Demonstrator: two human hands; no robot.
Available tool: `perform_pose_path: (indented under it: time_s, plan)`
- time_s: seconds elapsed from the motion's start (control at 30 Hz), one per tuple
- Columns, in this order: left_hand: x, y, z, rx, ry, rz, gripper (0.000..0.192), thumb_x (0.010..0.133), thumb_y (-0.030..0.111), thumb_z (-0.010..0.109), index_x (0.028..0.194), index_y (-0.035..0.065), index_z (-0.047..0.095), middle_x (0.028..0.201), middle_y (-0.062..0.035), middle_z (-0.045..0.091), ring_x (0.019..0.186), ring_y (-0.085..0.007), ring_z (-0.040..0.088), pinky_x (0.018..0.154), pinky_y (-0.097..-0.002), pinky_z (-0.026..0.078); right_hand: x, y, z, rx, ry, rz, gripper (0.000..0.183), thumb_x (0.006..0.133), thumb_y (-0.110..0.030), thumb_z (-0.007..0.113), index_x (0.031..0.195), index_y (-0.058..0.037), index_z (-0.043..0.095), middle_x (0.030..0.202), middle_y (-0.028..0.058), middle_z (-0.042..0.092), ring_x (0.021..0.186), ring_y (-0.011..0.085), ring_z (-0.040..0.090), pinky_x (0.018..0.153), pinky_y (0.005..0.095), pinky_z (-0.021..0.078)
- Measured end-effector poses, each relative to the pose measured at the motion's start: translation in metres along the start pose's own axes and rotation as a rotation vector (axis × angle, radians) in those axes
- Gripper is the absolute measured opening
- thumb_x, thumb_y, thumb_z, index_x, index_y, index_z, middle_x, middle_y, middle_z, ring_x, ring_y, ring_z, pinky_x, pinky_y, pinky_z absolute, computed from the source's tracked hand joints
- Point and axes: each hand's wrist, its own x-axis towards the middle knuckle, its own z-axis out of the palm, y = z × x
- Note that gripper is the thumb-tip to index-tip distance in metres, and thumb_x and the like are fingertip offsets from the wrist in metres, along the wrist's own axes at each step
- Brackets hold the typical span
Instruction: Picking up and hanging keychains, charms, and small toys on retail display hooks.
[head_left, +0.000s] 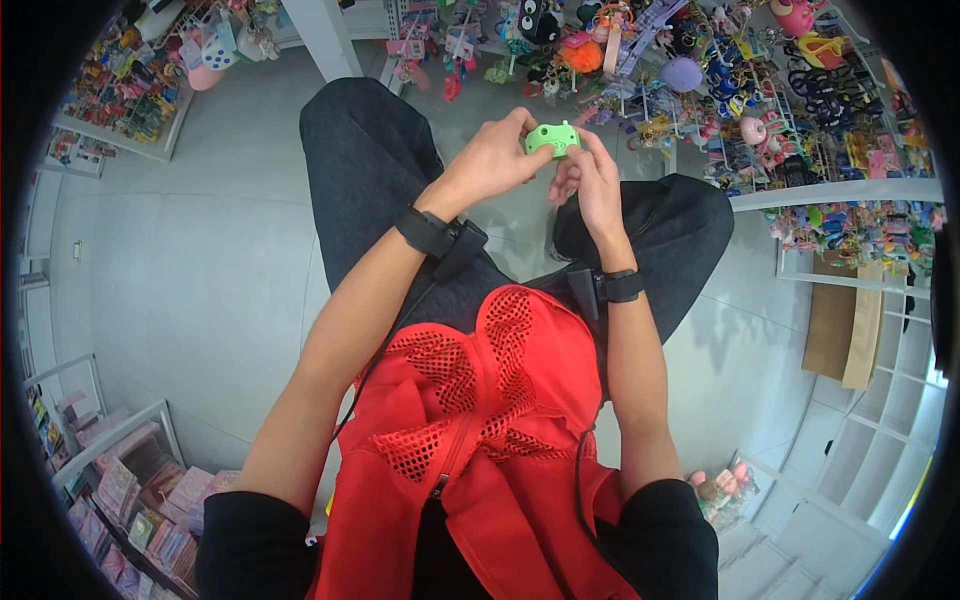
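Between my two hands is a small light-green plastic camera-shaped trinket (553, 139), raised above the floor between my knees. My left hand (491, 154) pinches its left side, thumb along the lower edge and fingers behind. On the other side, the thumb and index finger of my right hand (594, 176) grip the right end, while the remaining fingers curl below. A round dark hole and some raised markings show on the face turned toward me. Its far side is hidden.
Racks of hanging keychains (705, 97) stand close ahead and to the right. A white rail (832, 195) crosses near my right knee. Boxed goods (161, 517) fill a shelf at lower left. A cardboard box (836, 322) sits at right. Grey tiled floor (195, 277) surrounds me.
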Motion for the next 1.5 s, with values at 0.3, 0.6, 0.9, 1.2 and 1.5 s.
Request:
perform_pose_path:
  time_s: [0.3, 0.6, 0.9, 1.2, 1.5]
  plan:
    - [-0.006, 0.01, -0.01, -0.081, -0.088, 0.109, 0.036, 0.086, 0.027, 0.067, 0.102, -0.0038, 0.059, 0.068, -0.0105, 0.067, 0.06, -0.0143, 0.065, 0.056, -0.0261, 0.051, -0.006, -0.004, -0.005, -0.177, 0.011, -0.089, 0.032, 0.095, -0.017, 0.049, 0.117, 0.0025, 0.061, 0.055, 0.0005, 0.051, 0.046, 0.0074, 0.049, 0.044, 0.0236, 0.0355]
    - [-0.007, 0.012, -0.011, -0.145, -0.16, 0.091, 0.026, 0.082, 0.019, 0.065, 0.091, -0.0023, 0.054, 0.068, -0.0109, 0.067, 0.059, -0.0138, 0.066, 0.054, -0.0254, 0.052, -0.005, 0.0, -0.009, -0.214, -0.042, -0.082, 0.033, 0.094, -0.019, 0.052, 0.118, 0.0025, 0.061, 0.055, 0.0, 0.053, 0.046, 0.0068, 0.05, 0.044, 0.023, 0.0366]
    - [0.006, -0.012, 0.005, -0.12, 0.013, 0.174, 0.041, 0.083, 0.028, 0.068, 0.108, -0.002, 0.057, 0.082, -0.0138, 0.069, 0.063, -0.0141, 0.065, 0.056, -0.0275, 0.051, -0.001, -0.003, -0.004, -0.094, 0.001, -0.057, 0.033, 0.095, -0.015, 0.047, 0.124, 0.0017, 0.051, 0.064, 0.007, 0.059, 0.049, 0.0125, 0.056, 0.044, 0.0238, 0.0398]
    - [0.012, -0.032, 0.007, 0.201, -0.105, 0.123, 0.044, 0.073, 0.039, 0.072, 0.097, 0.002, 0.07, 0.098, -0.0146, 0.068, 0.082, -0.0296, 0.064, 0.074, -0.0375, 0.05, 0.006, 0.006, -0.008, 0.074, 0.08, 0.004, 0.032, 0.094, -0.013, 0.035, 0.122, 0.0012, 0.041, 0.074, 0.017, 0.062, 0.057, 0.0219, 0.061, 0.049, 0.0289, 0.0453]
    - [0.008, -0.033, 0.008, 0.203, 0.102, -0.075, 0.028, 0.08, 0.022, 0.067, 0.097, 0.0009, 0.068, 0.088, -0.022, 0.068, 0.087, -0.036, 0.066, 0.076, -0.0425, 0.051, 0.017, 0.015, -0.012, 0.044, 0.176, 0.136, 0.032, 0.092, -0.019, 0.04, 0.116, 0.0009, 0.045, 0.067, 0.0131, 0.059, 0.05, 0.0185, 0.055, 0.045, 0.0268, 0.042]
